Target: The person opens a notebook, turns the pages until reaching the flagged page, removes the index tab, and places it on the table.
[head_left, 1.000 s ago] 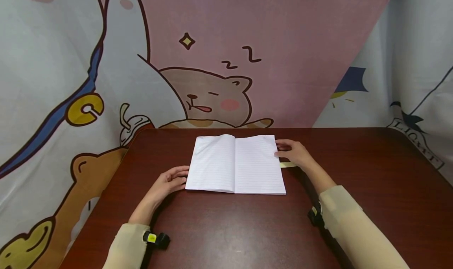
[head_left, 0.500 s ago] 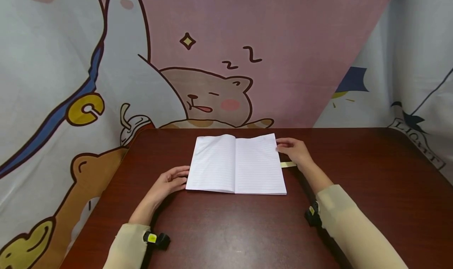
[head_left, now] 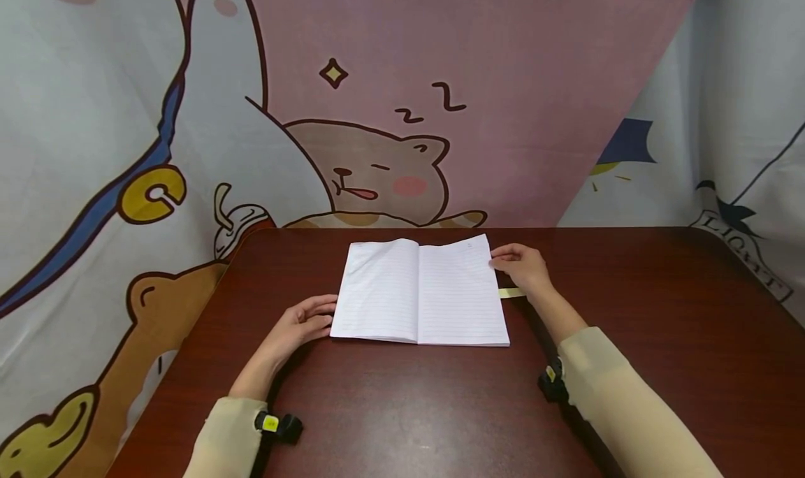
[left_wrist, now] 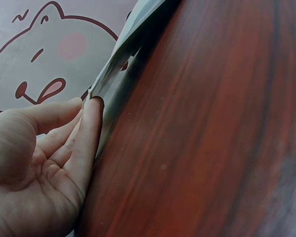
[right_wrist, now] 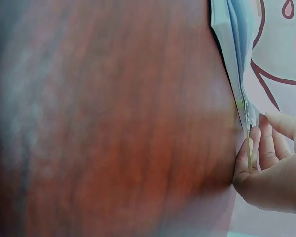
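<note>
An open notebook with white ruled pages lies on the dark red-brown table. At its left edge, my left hand pinches the cover and pages between thumb and fingers; the left wrist view shows the thumb above and a finger underneath. My right hand holds the outer edge of the right-hand page near its upper corner. That corner is lifted a little. In the right wrist view, the page's edge meets the thumb tip, with the other fingers behind. A pale yellow strip sticks out from the notebook's right side.
The table reaches back to a cartoon-printed cloth hanging behind it and at both sides. Black wrist cameras with straps sit at both cream sleeves.
My right hand has moved slightly up and to the left, and the upper right corner of the page has risen with it. The left hand stays in place.
</note>
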`<state>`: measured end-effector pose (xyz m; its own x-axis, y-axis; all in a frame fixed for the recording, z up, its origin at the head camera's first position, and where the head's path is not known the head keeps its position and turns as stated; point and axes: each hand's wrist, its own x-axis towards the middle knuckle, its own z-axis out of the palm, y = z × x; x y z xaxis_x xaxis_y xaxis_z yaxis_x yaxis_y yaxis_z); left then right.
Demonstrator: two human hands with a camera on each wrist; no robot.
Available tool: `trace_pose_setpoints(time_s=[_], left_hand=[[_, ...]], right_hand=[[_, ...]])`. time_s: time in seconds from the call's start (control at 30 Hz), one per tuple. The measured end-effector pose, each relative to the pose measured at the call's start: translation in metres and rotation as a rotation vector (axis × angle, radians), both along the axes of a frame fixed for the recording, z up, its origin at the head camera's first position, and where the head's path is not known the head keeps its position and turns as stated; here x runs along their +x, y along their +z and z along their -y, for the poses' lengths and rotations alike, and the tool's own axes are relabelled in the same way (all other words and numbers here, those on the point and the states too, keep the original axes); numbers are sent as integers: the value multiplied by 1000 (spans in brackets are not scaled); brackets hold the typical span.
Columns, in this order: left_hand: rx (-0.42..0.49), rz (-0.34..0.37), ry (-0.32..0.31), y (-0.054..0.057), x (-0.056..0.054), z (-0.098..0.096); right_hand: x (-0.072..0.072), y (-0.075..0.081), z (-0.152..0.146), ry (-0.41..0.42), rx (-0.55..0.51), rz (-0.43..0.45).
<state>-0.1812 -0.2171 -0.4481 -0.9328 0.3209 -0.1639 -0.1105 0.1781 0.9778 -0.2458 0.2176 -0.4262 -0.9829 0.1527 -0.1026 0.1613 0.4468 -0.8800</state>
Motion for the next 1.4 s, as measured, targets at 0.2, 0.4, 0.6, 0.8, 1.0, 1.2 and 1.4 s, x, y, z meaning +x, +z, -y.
trace_pose_setpoints(time_s=[0.2, 0.4, 0.6, 0.8, 1.0, 1.2, 1.4], left_hand=[[2, -4, -4, 0, 0, 0], [1, -8, -5, 0, 0, 0], [-9, -14, -5, 0, 0, 0], [-16, -5, 10, 0, 0, 0], [-14, -7, 3, 0, 0, 0], [-10, -5, 2, -1, 1, 1], [-12, -8, 0, 0, 0, 0]], right_hand=[[0, 0, 0, -22, 36, 10], [-1, 1, 1, -42, 57, 8], [1, 2, 3, -27, 94, 2], [2, 0, 3, 3, 111, -39], [1, -1, 4, 141, 41, -100], [1, -1, 8, 262, -26, -126], [3, 0, 10, 335, -88, -91]])
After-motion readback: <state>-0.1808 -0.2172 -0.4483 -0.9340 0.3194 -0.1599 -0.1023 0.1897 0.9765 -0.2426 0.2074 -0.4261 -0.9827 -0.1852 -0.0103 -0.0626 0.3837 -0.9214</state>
